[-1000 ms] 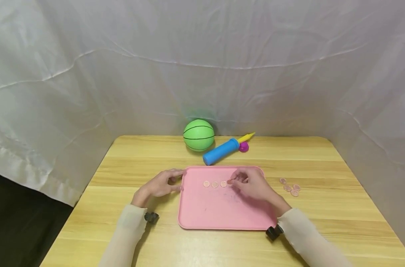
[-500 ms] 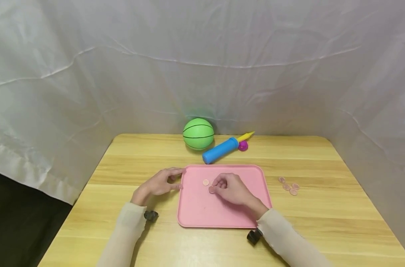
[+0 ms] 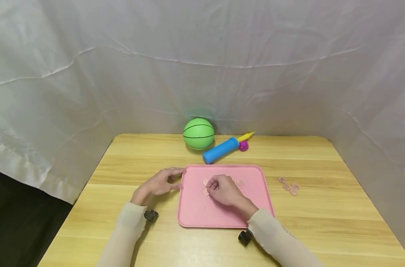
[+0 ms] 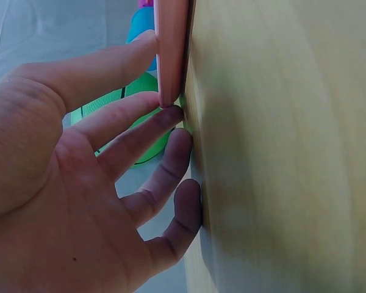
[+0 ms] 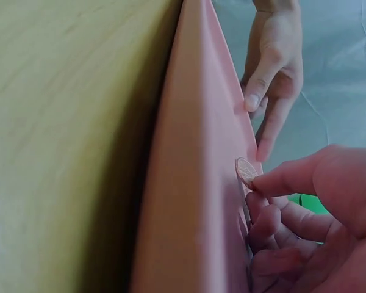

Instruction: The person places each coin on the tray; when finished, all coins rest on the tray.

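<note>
A pink tray (image 3: 209, 218) lies on the table. My right hand (image 3: 223, 191) is over its left half and pinches a coin (image 5: 246, 172) between thumb and fingertips, tilted close to the tray surface in the right wrist view. Just behind that coin lies another coin (image 3: 205, 182), partly covered by the fingers. To the right of the hand a further coin (image 3: 240, 183) shows; the hand hides the stretch between them. My left hand (image 3: 160, 181) touches the tray's left edge with its thumb and fingertips, the fingers loosely bent.
Several coins (image 3: 293, 192) lie in a loose group on the table right of the tray. Behind the tray stand a green ball (image 3: 198, 134) and a blue pump (image 3: 220, 150) with a yellow nozzle. A small purple object (image 3: 243, 146) sits beside the pump.
From the right end of the coin row, my right hand has moved left across the tray and holds a coin in front of the leftmost one. The left hand has stayed at the tray edge.
</note>
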